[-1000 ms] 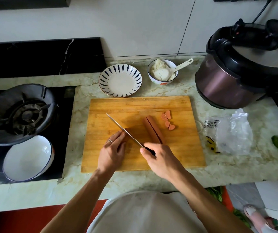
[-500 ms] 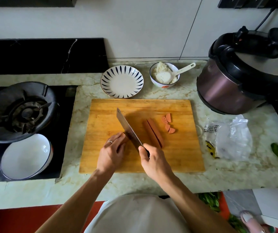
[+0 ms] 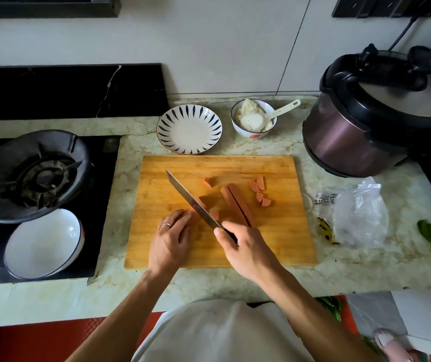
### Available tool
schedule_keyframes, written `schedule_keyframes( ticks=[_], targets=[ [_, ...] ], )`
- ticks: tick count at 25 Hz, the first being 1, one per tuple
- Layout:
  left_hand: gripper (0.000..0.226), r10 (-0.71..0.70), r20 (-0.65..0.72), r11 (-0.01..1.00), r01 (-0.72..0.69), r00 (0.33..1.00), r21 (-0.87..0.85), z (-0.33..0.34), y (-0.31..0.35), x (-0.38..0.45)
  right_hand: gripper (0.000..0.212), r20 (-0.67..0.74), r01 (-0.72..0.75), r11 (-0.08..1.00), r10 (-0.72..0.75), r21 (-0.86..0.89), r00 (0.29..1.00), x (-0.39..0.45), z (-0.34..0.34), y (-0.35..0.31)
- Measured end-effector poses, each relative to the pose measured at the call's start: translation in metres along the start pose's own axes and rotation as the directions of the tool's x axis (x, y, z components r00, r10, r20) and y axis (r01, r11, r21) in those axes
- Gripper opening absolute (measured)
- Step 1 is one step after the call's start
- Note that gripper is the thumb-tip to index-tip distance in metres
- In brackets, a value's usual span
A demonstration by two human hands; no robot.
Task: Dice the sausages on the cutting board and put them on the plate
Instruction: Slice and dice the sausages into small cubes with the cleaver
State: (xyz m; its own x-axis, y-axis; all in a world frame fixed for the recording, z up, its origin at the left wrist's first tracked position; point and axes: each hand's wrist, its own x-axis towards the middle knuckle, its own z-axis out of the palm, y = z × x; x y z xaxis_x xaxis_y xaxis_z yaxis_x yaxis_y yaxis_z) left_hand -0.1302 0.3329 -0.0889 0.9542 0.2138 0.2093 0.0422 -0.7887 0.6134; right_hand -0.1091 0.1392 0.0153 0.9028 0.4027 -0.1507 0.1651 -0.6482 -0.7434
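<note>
Left hand (image 3: 170, 240) curled, pinning soft, slippery sausage (image 3: 193, 213); right hand (image 3: 248, 248) grips knife (image 3: 193, 199). Hold near the cut.

Left of my knife (image 3: 193, 202), the board (image 3: 274, 241) lies bare up to its far edge, where the plate (image 3: 189, 130) sits just beyond. Right of the knife, sausage halves (image 3: 236, 205) and cut pieces (image 3: 258, 190) block my way.

marble counter (image 3: 235, 279), cutting board (image 3: 282, 231), plate (image 3: 189, 131), rice bowl (image 3: 253, 118), cooker (image 3: 360, 131), plastic bag (image 3: 358, 215)
</note>
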Motion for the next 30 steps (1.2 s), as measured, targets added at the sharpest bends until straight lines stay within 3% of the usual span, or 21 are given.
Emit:
schedule_keyframes(
  ticks=[15, 22, 25, 27, 30],
  targets=[
    [0.035, -0.045, -0.029, 0.996, 0.043, 0.999, -0.077, 0.001, 0.003, -0.003, 0.041, 0.042, -0.063, 0.995, 0.067, -0.078, 0.997, -0.006, 0.008, -0.005],
    [0.033, -0.035, -0.050, 0.998, 0.033, 0.998, -0.052, 0.003, 0.003, -0.003, 0.027, 0.053, -0.114, 0.967, 0.129, -0.226, 0.990, -0.001, 0.026, -0.011],
    [0.033, -0.033, -0.042, 0.998, 0.031, 0.999, -0.046, 0.003, 0.001, -0.003, 0.033, 0.046, -0.121, 0.952, 0.139, -0.280, 0.989, 0.000, 0.032, -0.010],
    [0.032, -0.035, -0.039, 0.998, 0.033, 0.999, -0.047, 0.003, 0.000, -0.003, 0.036, 0.068, -0.155, 0.957, 0.177, -0.245, 0.982, -0.002, 0.030, -0.011],
    [0.029, -0.016, -0.028, 0.999, 0.015, 0.999, -0.046, 0.001, 0.002, -0.003, 0.042, 0.078, -0.261, 0.965, 0.260, -0.009, 0.962, 0.004, 0.024, -0.002]
  ],
)
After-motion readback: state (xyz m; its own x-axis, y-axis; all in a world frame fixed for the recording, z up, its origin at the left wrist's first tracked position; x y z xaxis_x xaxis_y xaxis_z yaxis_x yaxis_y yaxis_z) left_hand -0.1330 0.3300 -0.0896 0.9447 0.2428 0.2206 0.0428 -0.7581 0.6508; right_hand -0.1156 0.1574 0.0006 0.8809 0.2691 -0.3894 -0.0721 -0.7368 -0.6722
